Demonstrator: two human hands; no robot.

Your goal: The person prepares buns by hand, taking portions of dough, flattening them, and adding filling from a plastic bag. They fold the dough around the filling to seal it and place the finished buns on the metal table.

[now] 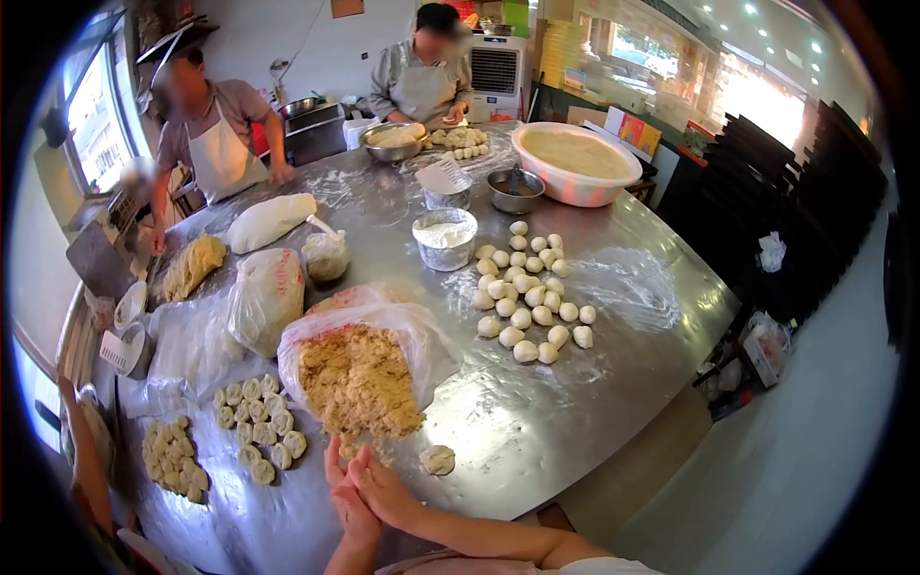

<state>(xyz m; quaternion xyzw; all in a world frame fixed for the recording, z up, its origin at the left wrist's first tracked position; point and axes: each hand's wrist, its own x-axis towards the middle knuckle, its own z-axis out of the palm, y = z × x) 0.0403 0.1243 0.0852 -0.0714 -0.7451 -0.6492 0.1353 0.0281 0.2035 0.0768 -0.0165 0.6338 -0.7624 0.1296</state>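
Note:
Near the table's front edge, my left hand [353,508] and my right hand [381,487] are pressed together, palms facing. Whatever lies between them, if anything, is hidden. Just beyond the fingertips, crumbly brown filling [359,379] spills from an open plastic bag [422,335]. A single pleated dough ball [437,460] sits right of my hands. To the left lie rows of flattened dough rounds [259,422] and a cluster of small dough pieces [174,462]. Several round white dough balls [522,297] rest on floured metal farther right.
Two people in aprons stand across the metal table [613,383]; an arm shows at the left edge. Behind the balls are a flour tub [445,251], a metal bowl [515,203] and a large basin [577,190]. Bagged dough [266,302] and a dough slab [271,222] lie left.

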